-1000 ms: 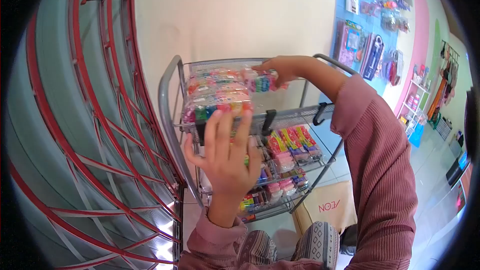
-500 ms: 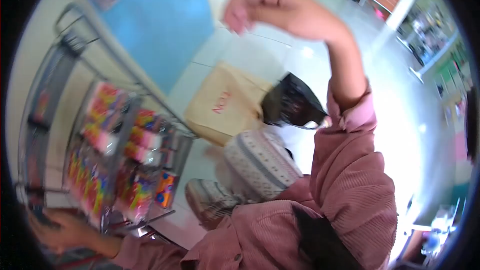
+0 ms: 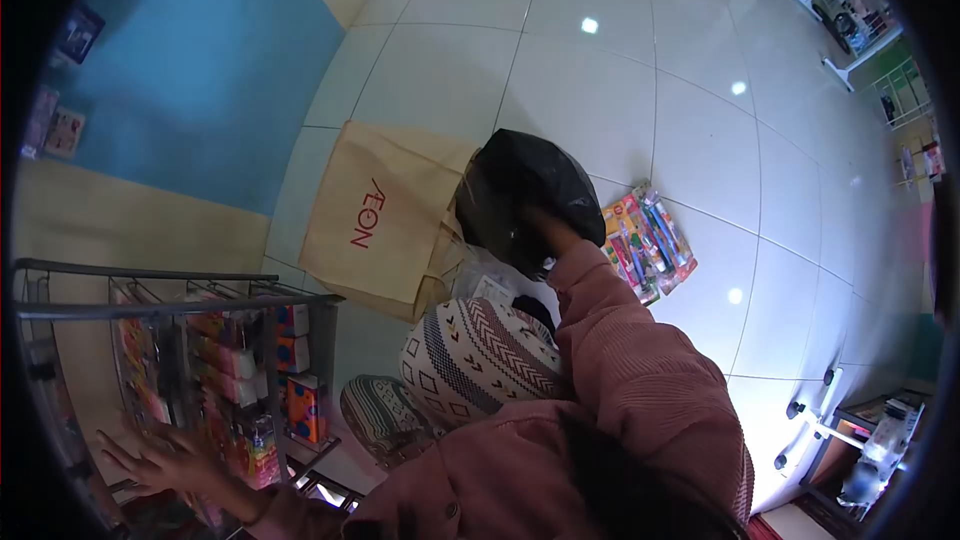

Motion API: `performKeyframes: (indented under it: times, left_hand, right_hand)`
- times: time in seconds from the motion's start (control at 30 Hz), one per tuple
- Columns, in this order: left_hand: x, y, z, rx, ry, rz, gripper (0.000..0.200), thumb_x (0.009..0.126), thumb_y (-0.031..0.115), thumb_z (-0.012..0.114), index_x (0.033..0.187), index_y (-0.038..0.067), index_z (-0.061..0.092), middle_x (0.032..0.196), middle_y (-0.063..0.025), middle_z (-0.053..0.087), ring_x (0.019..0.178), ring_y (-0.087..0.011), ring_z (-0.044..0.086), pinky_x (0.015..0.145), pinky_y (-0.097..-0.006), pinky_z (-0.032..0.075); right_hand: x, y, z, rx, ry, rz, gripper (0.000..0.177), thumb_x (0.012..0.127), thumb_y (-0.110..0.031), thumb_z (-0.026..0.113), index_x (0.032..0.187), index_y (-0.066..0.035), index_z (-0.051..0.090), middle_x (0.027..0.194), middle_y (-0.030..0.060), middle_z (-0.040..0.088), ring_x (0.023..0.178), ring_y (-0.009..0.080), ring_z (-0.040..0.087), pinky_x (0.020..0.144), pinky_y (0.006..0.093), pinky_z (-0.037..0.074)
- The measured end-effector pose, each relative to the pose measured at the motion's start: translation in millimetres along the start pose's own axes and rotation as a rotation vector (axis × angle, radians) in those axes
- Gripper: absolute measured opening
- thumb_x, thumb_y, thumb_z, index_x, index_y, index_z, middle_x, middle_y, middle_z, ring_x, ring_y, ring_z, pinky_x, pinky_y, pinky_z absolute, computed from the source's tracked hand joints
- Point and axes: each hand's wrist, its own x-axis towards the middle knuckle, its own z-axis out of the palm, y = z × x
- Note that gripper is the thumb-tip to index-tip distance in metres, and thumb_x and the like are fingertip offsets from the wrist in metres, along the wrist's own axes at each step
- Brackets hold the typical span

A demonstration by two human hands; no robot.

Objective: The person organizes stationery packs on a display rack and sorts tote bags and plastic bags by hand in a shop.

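Note:
My right hand (image 3: 545, 225) reaches down into a black plastic bag (image 3: 502, 180), which hides its fingers and anything they touch. The bag stands on the floor against a cream bag (image 3: 375, 225) with red "AEON" lettering. My left hand (image 3: 165, 462) has its fingers spread and holds nothing, beside a dark metal rack (image 3: 150, 308). Colourful plastic-wrapped packets (image 3: 225, 370) hang on that rack. Right of the black bag, a bright pack of long thin items (image 3: 648, 243) lies on the tiles.
My bent, patterned-trousered legs (image 3: 485, 355) are just below the bags. A blue and cream wall (image 3: 210, 70) rises at the left. White tiled floor (image 3: 580, 90) stretches ahead and right. A wheeled stand (image 3: 825, 420) is at the lower right.
My right hand has come down from mid-air into the black bag. My left hand stays by the rack, fingers now clearly spread. The view has tilted down, and the bright pack shows on the floor.

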Motion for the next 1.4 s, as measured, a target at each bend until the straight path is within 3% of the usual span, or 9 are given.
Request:
performKeyframes:
  times: [0.13, 0.23, 0.53, 0.93, 1.03, 1.17, 1.33, 1.37, 1.4]
  left_hand:
    - [3.3, -18.7, 9.4, -0.142, 0.069, 0.046, 0.033, 0.091, 0.022, 0.053, 0.122, 0.016, 0.058, 0.134, -0.0091, 0.050, 0.123, -0.0258, 0.047, 0.106, -0.0455, 0.020]
    - [5.2, -15.9, 4.7, -0.078, 0.065, 0.077, 0.041, 0.084, 0.015, 0.057, 0.124, 0.022, 0.057, 0.137, -0.0062, 0.047, 0.123, -0.0255, 0.048, 0.096, -0.0537, 0.029]
    - [-6.6, -17.9, -0.6, -0.034, -0.030, 0.046, 0.040, 0.086, 0.020, 0.056, 0.126, 0.023, 0.055, 0.141, -0.0021, 0.043, 0.125, -0.0253, 0.046, 0.095, -0.0585, 0.031]
    - [-11.1, -70.2, -43.5, 0.092, 0.048, -0.018, 0.028, 0.087, 0.020, 0.059, 0.115, 0.020, 0.062, 0.133, -0.0025, 0.051, 0.118, -0.0208, 0.051, 0.102, -0.0514, 0.028]
    - [-15.4, -85.6, -52.7, 0.250, 0.000, -0.052, 0.030, 0.089, 0.021, 0.056, 0.118, 0.016, 0.060, 0.130, -0.0036, 0.053, 0.113, -0.0234, 0.053, 0.096, -0.0496, 0.035]
    - [-2.8, -107.2, -63.0, 0.129, 0.068, -0.034, 0.033, 0.089, 0.018, 0.052, 0.121, 0.010, 0.058, 0.129, -0.0109, 0.053, 0.113, -0.0297, 0.053, 0.096, -0.0471, 0.036]
    - [19.1, -143.3, -54.4, 0.107, 0.074, -0.123, 0.041, 0.086, 0.011, 0.053, 0.127, 0.005, 0.051, 0.127, -0.0209, 0.051, 0.119, -0.0382, 0.047, 0.099, -0.0451, 0.036]
    - [18.6, -149.5, -53.7, 0.099, 0.009, -0.173, 0.043, 0.084, 0.011, 0.054, 0.127, 0.006, 0.051, 0.128, -0.0196, 0.050, 0.120, -0.0364, 0.046, 0.101, -0.0459, 0.033]
    - [18.4, -151.9, -53.4, 0.077, -0.046, -0.229, 0.045, 0.083, 0.012, 0.056, 0.128, 0.007, 0.050, 0.129, -0.0182, 0.050, 0.121, -0.0346, 0.045, 0.104, -0.0468, 0.030]
  right_hand:
    - [-7.5, 1.6, 3.4, 0.008, 0.156, -0.086, 0.031, 0.088, -0.021, 0.054, 0.110, 0.000, 0.061, 0.103, 0.0132, 0.064, 0.092, 0.0223, 0.062, 0.077, 0.0362, 0.050]
    - [-13.0, 1.3, 9.1, 0.008, 0.221, -0.110, 0.034, 0.090, -0.024, 0.055, 0.114, -0.001, 0.060, 0.110, 0.0133, 0.063, 0.099, 0.0224, 0.061, 0.081, 0.0368, 0.049]
    - [-3.4, 19.2, 19.2, -0.004, 0.074, 0.062, 0.035, 0.090, -0.026, 0.054, 0.116, -0.002, 0.060, 0.110, 0.0130, 0.063, 0.099, 0.0220, 0.061, 0.082, 0.0367, 0.050]
    - [22.6, 44.9, 34.6, -0.019, -0.086, 0.373, 0.037, 0.090, -0.028, 0.054, 0.118, -0.004, 0.059, 0.110, 0.0126, 0.063, 0.099, 0.0216, 0.061, 0.082, 0.0366, 0.050]
    - [30.1, 52.7, 30.4, 0.051, -0.139, 0.440, 0.037, 0.091, -0.028, 0.054, 0.119, -0.005, 0.058, 0.110, 0.0125, 0.062, 0.099, 0.0214, 0.061, 0.083, 0.0366, 0.050]
    - [27.4, 79.4, 10.4, 0.365, -0.195, 0.564, 0.038, 0.091, -0.029, 0.054, 0.120, -0.005, 0.058, 0.110, 0.0124, 0.062, 0.099, 0.0213, 0.060, 0.083, 0.0366, 0.050]
    - [-8.7, 51.8, -66.8, 1.222, -0.488, 0.633, 0.039, 0.091, -0.030, 0.054, 0.121, -0.006, 0.058, 0.110, 0.0122, 0.062, 0.099, 0.0211, 0.060, 0.083, 0.0366, 0.051]
    - [-23.6, -1.9, -108.8, 1.484, -0.744, 0.664, 0.044, 0.089, -0.031, 0.056, 0.118, 0.001, 0.057, 0.093, 0.0097, 0.065, 0.075, 0.0200, 0.063, 0.066, 0.0351, 0.053]
    - [-26.3, -26.8, -120.7, 1.406, -0.726, 0.575, 0.044, 0.088, -0.031, 0.057, 0.117, 0.002, 0.057, 0.093, 0.0099, 0.065, 0.075, 0.0195, 0.063, 0.066, 0.0343, 0.052]
